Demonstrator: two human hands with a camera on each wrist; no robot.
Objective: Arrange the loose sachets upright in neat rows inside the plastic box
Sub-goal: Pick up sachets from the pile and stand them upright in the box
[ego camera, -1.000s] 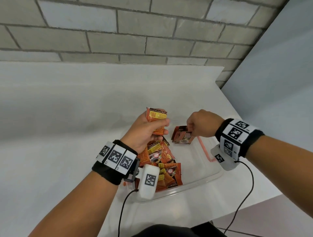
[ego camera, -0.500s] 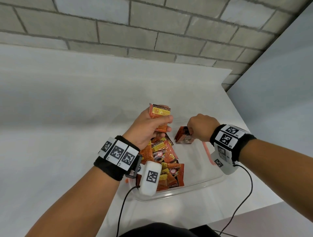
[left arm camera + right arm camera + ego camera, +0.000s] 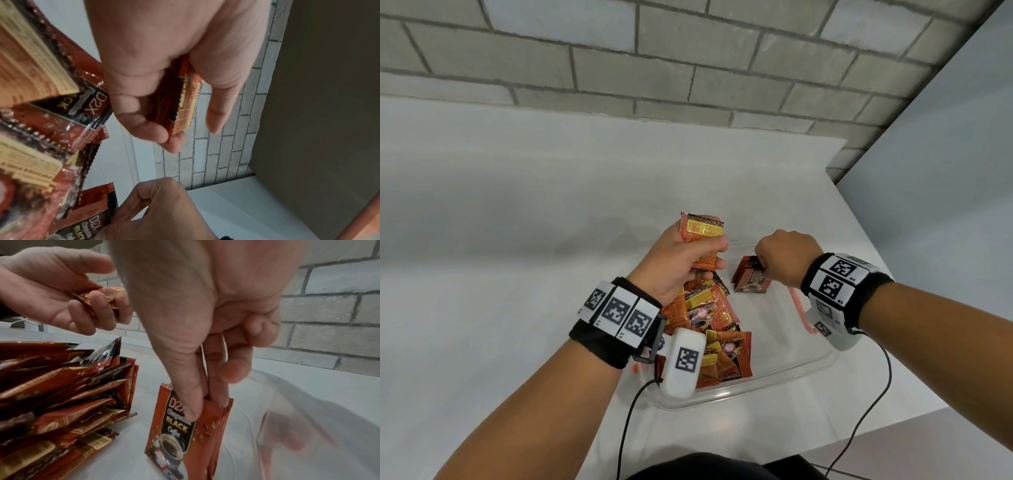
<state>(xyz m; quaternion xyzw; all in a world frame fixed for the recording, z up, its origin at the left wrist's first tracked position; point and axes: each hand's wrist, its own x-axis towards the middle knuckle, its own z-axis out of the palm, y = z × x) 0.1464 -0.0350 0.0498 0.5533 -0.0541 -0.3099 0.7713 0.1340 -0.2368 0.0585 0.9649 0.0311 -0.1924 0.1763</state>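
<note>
Sachets, upright (image 3: 191, 431): right hand (image 3: 786, 260) pinches their tops, steadying the row's start.
Left hand (image 3: 681, 263): grips spare sachets (image 3: 702, 240) (ready to feed).

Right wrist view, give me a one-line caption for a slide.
Right hand pinches upright coffee sachets inside the clear plastic box, beside a loose pile.

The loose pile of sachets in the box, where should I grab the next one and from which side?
Take a sachet from the pile by a raised serrated end, pinching its flat faces from above on the open side facing the upright stack. The packets overlap and lean, so edges stick up there, and the box floor beside them is bare.
</note>
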